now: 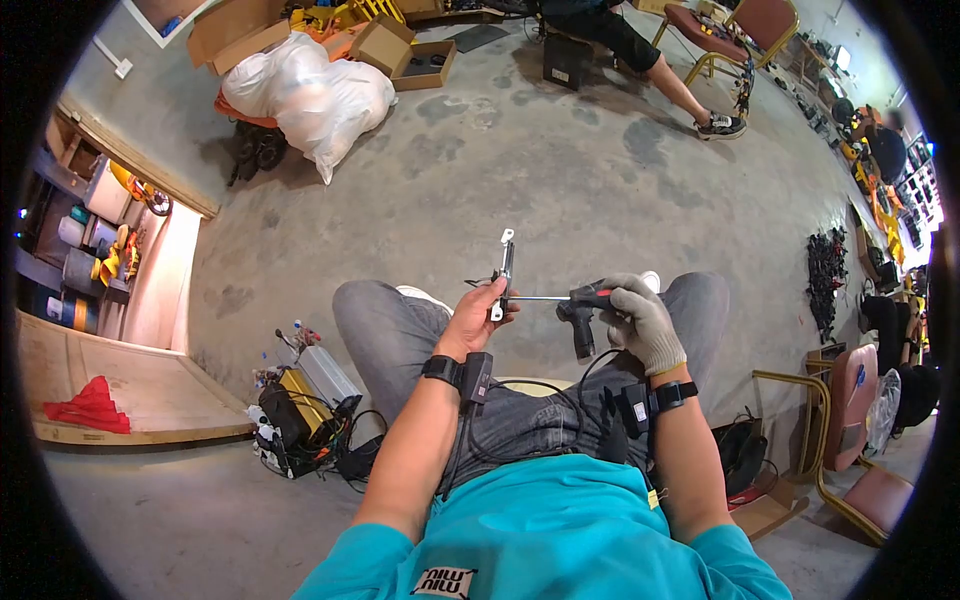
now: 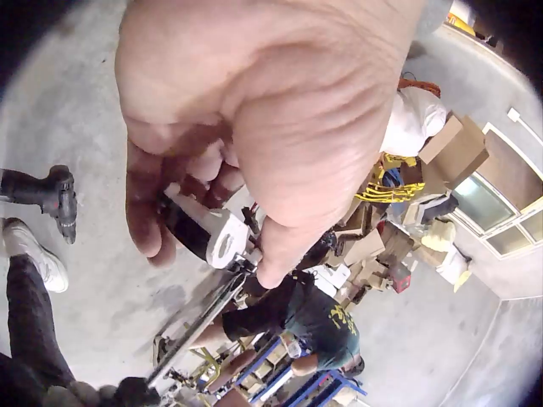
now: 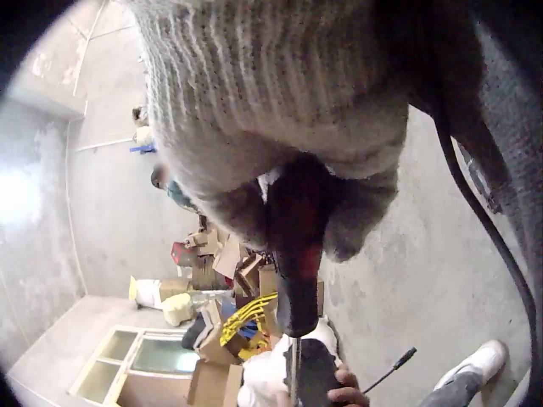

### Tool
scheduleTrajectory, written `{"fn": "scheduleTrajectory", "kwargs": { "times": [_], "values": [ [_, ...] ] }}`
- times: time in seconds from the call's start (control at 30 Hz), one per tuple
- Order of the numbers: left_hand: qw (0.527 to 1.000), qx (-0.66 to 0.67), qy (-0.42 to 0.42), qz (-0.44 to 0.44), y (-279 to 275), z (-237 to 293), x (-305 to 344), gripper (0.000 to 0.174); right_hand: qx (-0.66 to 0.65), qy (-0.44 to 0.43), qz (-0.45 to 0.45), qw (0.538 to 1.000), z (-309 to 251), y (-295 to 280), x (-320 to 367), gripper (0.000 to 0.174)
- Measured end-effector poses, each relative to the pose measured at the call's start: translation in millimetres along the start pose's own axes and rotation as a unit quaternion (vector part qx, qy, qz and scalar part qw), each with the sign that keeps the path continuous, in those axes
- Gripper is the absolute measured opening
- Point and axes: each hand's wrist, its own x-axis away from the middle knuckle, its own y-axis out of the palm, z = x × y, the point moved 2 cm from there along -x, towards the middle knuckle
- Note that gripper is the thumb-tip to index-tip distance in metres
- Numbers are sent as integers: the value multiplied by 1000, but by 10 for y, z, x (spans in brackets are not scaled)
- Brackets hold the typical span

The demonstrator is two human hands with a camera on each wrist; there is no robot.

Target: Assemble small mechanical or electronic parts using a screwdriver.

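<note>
My bare left hand (image 1: 468, 326) grips a narrow black part with white holed end tabs (image 1: 506, 262) above my lap. One white tab shows close between the fingers in the left wrist view, beside the thumb. In my right hand (image 1: 646, 325), covered by a pale knit glove, is a screwdriver (image 1: 592, 297) with a black and red handle (image 3: 297, 254). Its metal shaft (image 2: 197, 329) runs level across to the part, the tip right at its side; the very tip is hidden by the left fingers in the head view.
A black cordless drill (image 1: 577, 328) lies on the floor between my legs. Tools and cables (image 1: 305, 400) sit left of my knee. White bags (image 1: 305, 95) and open cardboard boxes (image 1: 425, 65) stand ahead. Another person's leg (image 1: 680, 90) extends at the back right, and chairs (image 1: 850, 415) stand to the right.
</note>
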Motion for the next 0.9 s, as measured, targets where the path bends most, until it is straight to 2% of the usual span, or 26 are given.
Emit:
{"fn": "scheduleTrajectory", "kwargs": {
  "times": [0.03,0.07,0.13,0.17,0.23,0.27,0.33,0.43,0.57,0.63,0.67,0.73,0.83,0.87,0.9],
  "values": [
    [1000,-9,-1,2,15,-5,5,28,-35,-39,-9,999,70,-82,-44,29],
    [1000,-19,-2,4,19,-14,-1,28,-34,-39,-8,999,44,-68,-27,29],
    [1000,-20,-6,5,20,-13,-3,28,8,21,9,1000,0,-23,10,26],
    [1000,-22,-11,5,14,-18,-12,28,7,21,9,1000,7,-42,1,26],
    [1000,-22,-14,7,-11,-20,-21,28,71,110,-4,991,78,-87,-13,28],
    [1000,-21,-17,8,-4,-13,-15,27,70,110,-4,991,83,-83,-12,28],
    [999,-30,-13,7,9,-7,4,27,-1,22,1,1000,58,-55,-21,31],
    [999,-39,-12,9,20,-5,21,27,-20,-22,-12,999,-3,-27,-1,32],
    [999,-46,-14,12,20,-4,15,28,24,36,13,999,38,-11,-10,27],
    [999,-40,-14,22,14,-7,14,28,99,79,4,992,114,-71,-44,29],
    [999,-33,-13,33,14,-4,18,28,99,79,5,992,104,-66,-36,29],
    [999,-38,-9,20,24,-2,29,29,23,12,30,999,48,-40,-15,35],
    [999,-40,-11,13,19,-9,18,29,16,-18,12,1000,7,-16,-13,34],
    [999,-38,-15,19,26,-4,17,30,16,-18,12,1000,-15,3,6,34],
    [999,-38,-15,19,34,3,18,30,48,18,14,999,-27,32,33,34]
  ]
}}
